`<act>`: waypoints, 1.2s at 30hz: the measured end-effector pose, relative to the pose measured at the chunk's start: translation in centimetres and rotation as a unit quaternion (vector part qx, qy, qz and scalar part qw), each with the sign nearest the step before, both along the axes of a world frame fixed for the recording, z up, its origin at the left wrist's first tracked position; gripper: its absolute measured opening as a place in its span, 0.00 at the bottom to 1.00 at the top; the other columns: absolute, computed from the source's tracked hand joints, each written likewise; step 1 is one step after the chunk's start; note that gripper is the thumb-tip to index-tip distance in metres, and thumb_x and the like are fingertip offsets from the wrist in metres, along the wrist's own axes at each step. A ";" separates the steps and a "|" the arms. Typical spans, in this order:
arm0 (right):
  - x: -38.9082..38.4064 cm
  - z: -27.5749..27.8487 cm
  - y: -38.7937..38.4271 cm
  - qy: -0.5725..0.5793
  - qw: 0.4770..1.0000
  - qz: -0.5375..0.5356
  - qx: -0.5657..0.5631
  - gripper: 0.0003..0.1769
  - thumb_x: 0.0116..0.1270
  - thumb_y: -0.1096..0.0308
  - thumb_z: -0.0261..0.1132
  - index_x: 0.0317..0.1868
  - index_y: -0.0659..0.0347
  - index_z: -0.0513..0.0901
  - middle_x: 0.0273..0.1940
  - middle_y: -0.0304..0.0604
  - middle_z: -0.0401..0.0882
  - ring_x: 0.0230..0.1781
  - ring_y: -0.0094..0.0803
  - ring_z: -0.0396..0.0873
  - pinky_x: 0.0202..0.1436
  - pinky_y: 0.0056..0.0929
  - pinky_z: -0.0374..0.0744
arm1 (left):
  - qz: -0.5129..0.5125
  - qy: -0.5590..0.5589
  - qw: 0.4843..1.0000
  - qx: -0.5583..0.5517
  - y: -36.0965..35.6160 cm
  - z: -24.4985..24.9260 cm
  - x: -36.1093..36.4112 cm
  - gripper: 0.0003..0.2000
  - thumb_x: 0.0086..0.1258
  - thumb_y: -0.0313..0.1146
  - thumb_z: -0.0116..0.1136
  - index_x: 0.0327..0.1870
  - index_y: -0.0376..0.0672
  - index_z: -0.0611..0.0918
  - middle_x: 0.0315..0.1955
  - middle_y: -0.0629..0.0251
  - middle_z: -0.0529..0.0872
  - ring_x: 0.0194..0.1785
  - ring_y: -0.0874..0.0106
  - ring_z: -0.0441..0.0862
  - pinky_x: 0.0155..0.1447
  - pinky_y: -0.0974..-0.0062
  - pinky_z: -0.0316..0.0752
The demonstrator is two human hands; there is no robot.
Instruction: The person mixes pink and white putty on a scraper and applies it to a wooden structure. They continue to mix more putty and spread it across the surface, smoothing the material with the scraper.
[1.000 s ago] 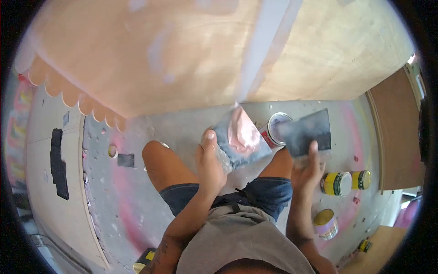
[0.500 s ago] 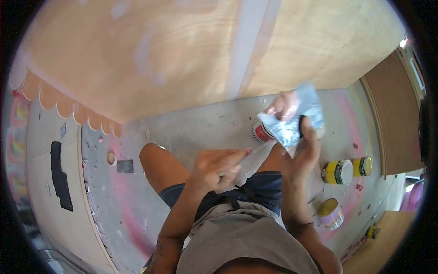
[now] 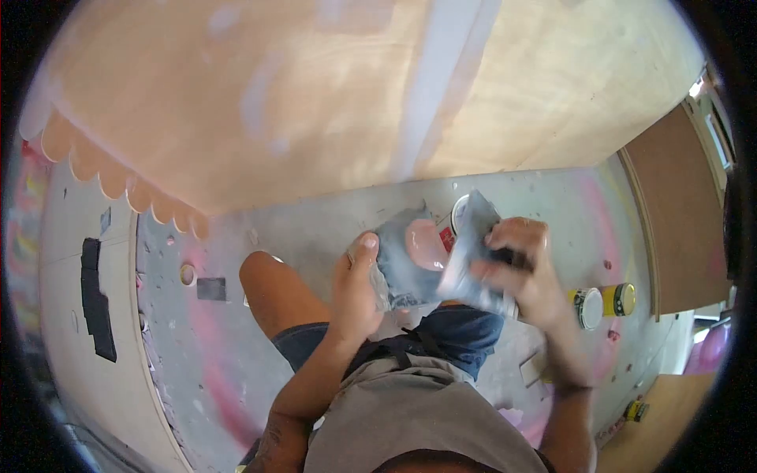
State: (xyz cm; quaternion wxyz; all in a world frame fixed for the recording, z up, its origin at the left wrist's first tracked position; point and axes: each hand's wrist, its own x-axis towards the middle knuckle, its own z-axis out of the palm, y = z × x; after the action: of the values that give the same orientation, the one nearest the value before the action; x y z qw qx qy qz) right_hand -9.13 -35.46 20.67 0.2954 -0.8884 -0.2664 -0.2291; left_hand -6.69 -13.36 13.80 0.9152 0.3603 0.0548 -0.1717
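Note:
My left hand [image 3: 356, 288] is closed on the near-left edge of a grey flat plate [image 3: 397, 256], its thumb on top. A glossy lump of pink paste [image 3: 426, 244] lies on that plate. My right hand [image 3: 520, 256] grips a second thin grey sheet [image 3: 475, 225], blurred by motion and tilted, its edge right beside the paste. Both are held above my lap, close together. Partly hidden behind the sheets stands a can with a red label [image 3: 446, 238].
A large wooden panel [image 3: 347, 110] with pale filler patches rises in front, scalloped at its left end. Yellow-labelled cans [image 3: 619, 299] stand on the floor at right, near a brown board [image 3: 674, 229]. On the left lie a tape roll [image 3: 188, 274] and a dark square [image 3: 211, 288].
The two hands have come together over my lap, the right one lower and turned. Pink paste, earlier on the right hand's shiny sheet, now shows on the left hand's plate.

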 end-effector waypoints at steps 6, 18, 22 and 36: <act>1.2 5.6 -0.1 -0.034 0.889 0.122 -0.441 0.20 0.53 0.62 0.63 0.50 0.43 0.79 0.48 0.35 0.73 0.51 0.32 0.73 0.55 0.32 0.75 | 0.048 -0.082 0.957 0.274 0.5 -1.8 0.3 0.19 0.79 0.42 0.48 0.48 0.32 0.82 0.35 0.68 0.83 0.40 0.80 0.76 0.46 0.79 0.72; 2.6 4.9 0.7 -0.029 0.886 0.169 -0.431 0.21 0.53 0.56 0.68 0.48 0.46 0.78 0.50 0.40 0.71 0.52 0.37 0.71 0.59 0.35 0.75 | 0.021 -0.177 0.911 0.372 0.8 1.2 0.4 0.19 0.80 0.40 0.45 0.51 0.32 0.81 0.36 0.64 0.84 0.40 0.78 0.77 0.45 0.77 0.74; 1.4 4.4 0.6 -0.052 0.924 0.132 -0.356 0.22 0.52 0.60 0.69 0.50 0.46 0.80 0.50 0.40 0.71 0.53 0.39 0.72 0.58 0.38 0.76 | 0.044 -0.170 0.926 0.334 0.8 1.3 0.3 0.19 0.79 0.41 0.47 0.50 0.32 0.81 0.37 0.64 0.84 0.39 0.78 0.79 0.43 0.77 0.75; 1.7 -6.3 -0.1 0.131 0.986 -0.077 -0.065 0.29 0.55 0.86 0.61 0.59 0.59 0.76 0.55 0.49 0.71 0.59 0.42 0.71 0.60 0.37 0.72 | 0.072 -0.014 0.997 -0.010 -2.1 -0.6 0.1 0.24 0.76 0.51 0.45 0.58 0.39 0.76 0.46 0.62 0.84 0.43 0.71 0.85 0.37 0.73 0.82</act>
State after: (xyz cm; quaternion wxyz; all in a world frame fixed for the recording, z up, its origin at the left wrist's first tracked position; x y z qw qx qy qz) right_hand -7.47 -35.60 14.38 0.2512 -0.9458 -0.1708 -0.1151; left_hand -6.58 -15.45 13.15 0.9294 0.3490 0.0660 -0.1007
